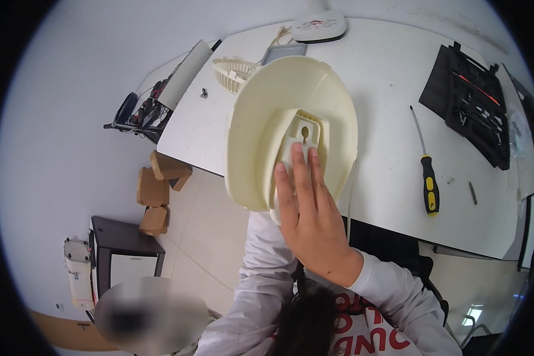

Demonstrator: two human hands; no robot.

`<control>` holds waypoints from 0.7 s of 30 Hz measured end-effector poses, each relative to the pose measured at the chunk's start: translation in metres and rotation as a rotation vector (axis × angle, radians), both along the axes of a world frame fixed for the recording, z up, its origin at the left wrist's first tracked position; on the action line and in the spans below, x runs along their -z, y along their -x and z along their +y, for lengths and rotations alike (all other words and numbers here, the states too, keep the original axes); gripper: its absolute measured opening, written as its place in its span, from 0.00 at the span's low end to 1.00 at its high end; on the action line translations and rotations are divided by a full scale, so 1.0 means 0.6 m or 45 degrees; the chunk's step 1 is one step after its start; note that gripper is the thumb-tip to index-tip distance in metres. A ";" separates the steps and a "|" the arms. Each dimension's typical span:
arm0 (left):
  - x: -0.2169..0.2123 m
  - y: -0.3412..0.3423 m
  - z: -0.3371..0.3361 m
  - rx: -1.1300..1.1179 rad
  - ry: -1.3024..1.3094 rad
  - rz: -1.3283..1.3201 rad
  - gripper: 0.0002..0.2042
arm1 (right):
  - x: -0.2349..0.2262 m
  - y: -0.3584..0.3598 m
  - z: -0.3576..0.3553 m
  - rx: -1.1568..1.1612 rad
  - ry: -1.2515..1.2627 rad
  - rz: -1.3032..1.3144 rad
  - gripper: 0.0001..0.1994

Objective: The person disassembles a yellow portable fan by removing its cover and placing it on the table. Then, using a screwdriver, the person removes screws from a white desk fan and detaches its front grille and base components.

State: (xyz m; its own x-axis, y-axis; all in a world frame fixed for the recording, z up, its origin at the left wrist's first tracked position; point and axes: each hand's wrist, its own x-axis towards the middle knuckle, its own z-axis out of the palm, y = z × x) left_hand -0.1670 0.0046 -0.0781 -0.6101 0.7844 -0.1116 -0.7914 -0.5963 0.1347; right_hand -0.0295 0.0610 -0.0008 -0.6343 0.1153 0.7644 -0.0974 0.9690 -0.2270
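In the middle of the head view a large cream plastic housing (252, 127), curved like a deep scoop, is held up in front of me at the table's near edge. Set inside its hollow is a pale elongated plastic cover (304, 123) with a keyhole-shaped slot near its far end. My right hand (317, 222) lies on this cover, fingers stretched out and resting along it. My left forearm runs up behind the housing, which hides my left hand, so its fingers do not show. A thin pale cord hangs along the housing's right side.
On the white table (391, 77), a yellow-black screwdriver (431, 190) and a small dark bit (473, 193) lie to the right, before an open black tool case (477, 110). Behind the housing are a slatted cream part (230, 72), a grey tray (283, 53) and a white rounded object (319, 26).
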 end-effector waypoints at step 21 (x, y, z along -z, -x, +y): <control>-0.098 0.052 0.054 -0.188 -0.007 0.490 0.18 | 0.054 -0.052 0.093 -0.236 0.829 -0.195 0.37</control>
State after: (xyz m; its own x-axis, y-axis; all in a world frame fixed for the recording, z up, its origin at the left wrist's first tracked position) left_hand -0.1979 0.0370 -0.0191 -0.7128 0.6851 0.1503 -0.5896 -0.7013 0.4006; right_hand 0.0018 0.1169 -0.0331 -0.7832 0.3999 0.4762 -0.1681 0.6011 -0.7813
